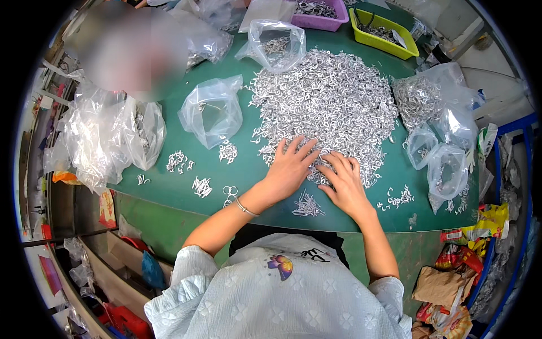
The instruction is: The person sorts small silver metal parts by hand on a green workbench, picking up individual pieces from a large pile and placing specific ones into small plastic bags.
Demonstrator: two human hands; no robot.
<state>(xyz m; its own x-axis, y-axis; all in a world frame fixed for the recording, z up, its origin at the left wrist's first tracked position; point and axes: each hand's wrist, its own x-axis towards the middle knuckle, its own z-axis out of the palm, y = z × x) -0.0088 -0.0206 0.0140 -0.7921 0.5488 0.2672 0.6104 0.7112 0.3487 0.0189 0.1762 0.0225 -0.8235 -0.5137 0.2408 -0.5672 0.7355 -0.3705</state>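
- Table [164, 192], clock read from heap centre: near edge bows across 6, just in front of the person's shirt [271, 288].
- Bare green top shows around 8, between small part groups, and as a narrow strip at 4.
- Crowding: open clear pouch [227, 124] at 9, another pouch [291, 59] at 11, purple tray [322, 21] at 12, yellow-green tray [389, 48] at 1, filled bag [418, 99] at 3, open bags [446, 181] at 4.
- Heap [333, 101]: centre table, beyond the hands. Silvery, small looped metal pieces, densely piled, ragged rim with strays.
- Pin cluster [307, 204] at 6, between the forearms, near the edge. Rods [201, 186] and small rings [230, 191] at 8; loose bits [401, 196] between 4 and 5.
- Left hand [291, 169]: heap's 7 side, palm down, fingers spread, pointing to 1. Bracelet [246, 208] on wrist.
- Right hand [347, 189]: heap's 6 side, palm down, fingers extended toward 11, thumb out to 10.
- Both hands loosely splayed at the heap's rim; undersides hidden, can't tell if any piece sits under the fingertips.
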